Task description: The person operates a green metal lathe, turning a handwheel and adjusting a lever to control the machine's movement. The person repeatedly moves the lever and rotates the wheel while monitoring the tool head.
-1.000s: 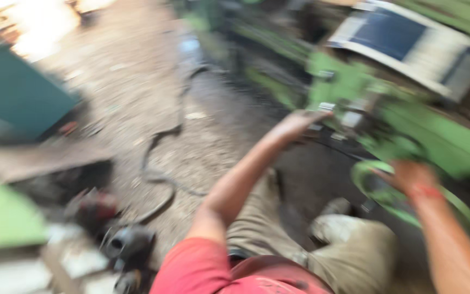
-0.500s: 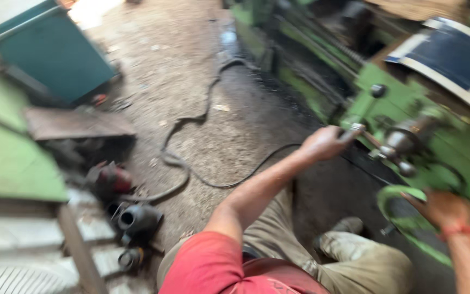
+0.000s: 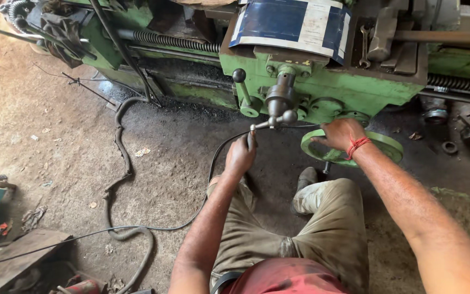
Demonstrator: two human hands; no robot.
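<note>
The left hand (image 3: pixel 240 156) is closed around the end of the crank (image 3: pixel 270 121) on the green lathe (image 3: pixel 322 81) apron — the right hand (image 3: pixel 339 134) wraps its fingers over the rim of the handwheel (image 3: pixel 379 146) just beside it, below the apron. With 2 feeds held at once, it seems best to turn each slowly and evenly, wrists loose, feet (image 3: pixel 307 179) braced on the gritty floor (image 3: pixel 55 141).
</note>
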